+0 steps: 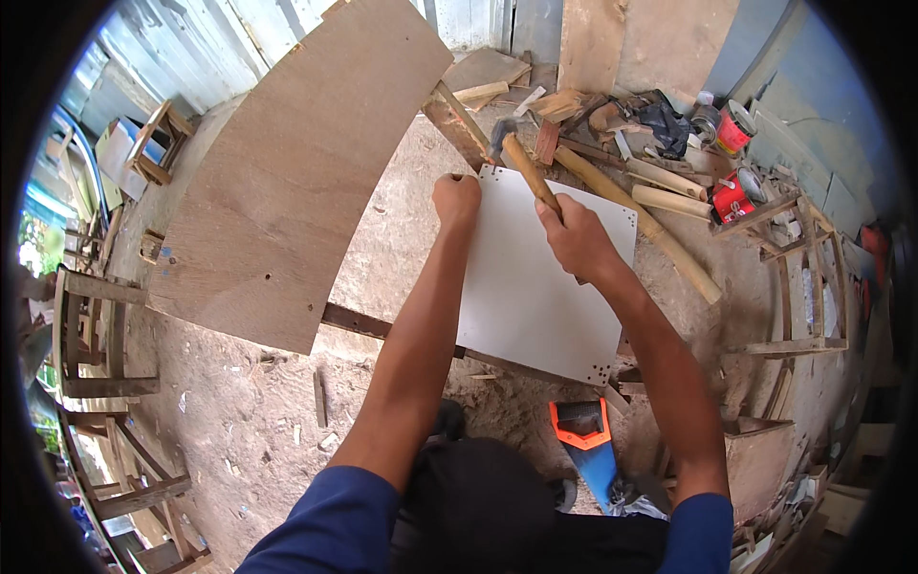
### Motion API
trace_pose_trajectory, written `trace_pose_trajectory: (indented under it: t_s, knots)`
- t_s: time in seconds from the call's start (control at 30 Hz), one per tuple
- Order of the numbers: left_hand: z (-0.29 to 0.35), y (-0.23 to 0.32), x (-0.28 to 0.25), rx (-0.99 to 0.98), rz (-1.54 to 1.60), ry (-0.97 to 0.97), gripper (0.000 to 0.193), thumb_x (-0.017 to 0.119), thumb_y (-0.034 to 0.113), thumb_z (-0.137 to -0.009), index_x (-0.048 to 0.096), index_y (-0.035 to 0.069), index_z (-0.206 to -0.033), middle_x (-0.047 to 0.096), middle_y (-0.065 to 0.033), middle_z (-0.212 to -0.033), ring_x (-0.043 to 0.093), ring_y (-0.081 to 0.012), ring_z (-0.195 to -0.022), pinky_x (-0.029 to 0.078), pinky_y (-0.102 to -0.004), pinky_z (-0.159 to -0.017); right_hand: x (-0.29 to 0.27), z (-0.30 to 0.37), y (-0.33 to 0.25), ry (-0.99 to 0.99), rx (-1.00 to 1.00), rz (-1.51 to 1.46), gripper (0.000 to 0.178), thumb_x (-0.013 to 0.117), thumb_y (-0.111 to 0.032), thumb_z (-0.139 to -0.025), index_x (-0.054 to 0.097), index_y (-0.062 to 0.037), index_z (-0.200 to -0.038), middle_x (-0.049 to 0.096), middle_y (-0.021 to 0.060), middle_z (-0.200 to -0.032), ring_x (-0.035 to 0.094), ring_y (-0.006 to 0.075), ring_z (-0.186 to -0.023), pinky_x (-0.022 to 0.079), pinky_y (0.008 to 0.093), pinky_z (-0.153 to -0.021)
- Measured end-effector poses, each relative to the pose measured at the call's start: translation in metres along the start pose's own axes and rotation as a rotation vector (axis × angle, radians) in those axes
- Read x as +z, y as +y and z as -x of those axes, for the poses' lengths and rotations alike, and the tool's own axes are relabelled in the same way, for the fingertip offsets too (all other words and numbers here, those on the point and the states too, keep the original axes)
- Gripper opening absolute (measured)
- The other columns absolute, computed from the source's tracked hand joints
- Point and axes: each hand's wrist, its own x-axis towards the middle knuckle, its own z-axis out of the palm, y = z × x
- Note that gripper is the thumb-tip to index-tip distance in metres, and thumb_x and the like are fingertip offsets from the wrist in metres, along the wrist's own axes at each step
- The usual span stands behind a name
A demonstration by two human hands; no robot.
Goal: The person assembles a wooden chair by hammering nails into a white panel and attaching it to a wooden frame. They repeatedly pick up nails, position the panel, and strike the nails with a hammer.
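My right hand (579, 239) is closed round the wooden handle of a hammer (528, 172), whose dark metal head is over the far left corner of a white board (545, 287). Right beside that corner, at the board's left edge, my left hand (458, 199) is closed; whatever its fingers hold is hidden. Small dark dots, too small to tell as holes or nail heads, mark the white board's visible corners. The board rests on a wooden frame (358, 320) that shows past its edges. A large brown plywood panel (296, 182) lies to the left on the same frame.
A handsaw (583, 440) with an orange and black handle is close by my legs. Bamboo poles (660, 230), wood scraps and red cans (736, 194) lie far right. Wooden frames stand at the right (789, 344) and left (110, 387). Debris litters the floor (249, 411).
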Motion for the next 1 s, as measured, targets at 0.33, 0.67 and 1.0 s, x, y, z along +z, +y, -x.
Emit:
trace_pose_trajectory:
  t_s: [0.33, 0.67, 1.0]
  knots:
    - [0.002, 0.003, 0.006, 0.078, -0.010, 0.017, 0.034, 0.056, 0.015, -0.081, 0.072, -0.005, -0.103, 0.071, -0.0280, -0.103, 0.069, -0.0407, -0.101, 0.052, -0.0429, -0.092, 0.004, 0.006, 0.016, 0.229, -0.024, -0.093, 0.039, 0.047, -0.036, -0.104, 0.052, 0.0017, -0.095, 0.064, 0.0232, -0.073, 0.066, 0.0427, -0.069, 0.049, 0.0494, -0.066]
    - [-0.014, -0.018, 0.011, 0.194, -0.092, 0.117, 0.031, 0.059, 0.017, -0.082, 0.073, -0.006, -0.098, 0.070, -0.0301, -0.098, 0.069, -0.0440, -0.098, 0.052, -0.0471, -0.091, 0.000, -0.001, -0.001, 0.068, -0.068, 0.028, 0.039, 0.048, -0.036, -0.103, 0.054, 0.0026, -0.098, 0.064, 0.0305, -0.079, 0.065, 0.0494, -0.086, 0.048, 0.0534, -0.073]
    - [-0.001, -0.004, 0.009, 0.078, 0.025, 0.037, 0.029, 0.057, 0.012, -0.079, 0.070, -0.008, -0.096, 0.070, -0.0310, -0.099, 0.069, -0.0440, -0.097, 0.053, -0.0463, -0.088, 0.000, -0.001, -0.007, 0.207, -0.080, -0.078, 0.038, 0.049, -0.034, -0.103, 0.053, 0.0026, -0.095, 0.063, 0.0263, -0.078, 0.064, 0.0448, -0.077, 0.048, 0.0470, -0.070]
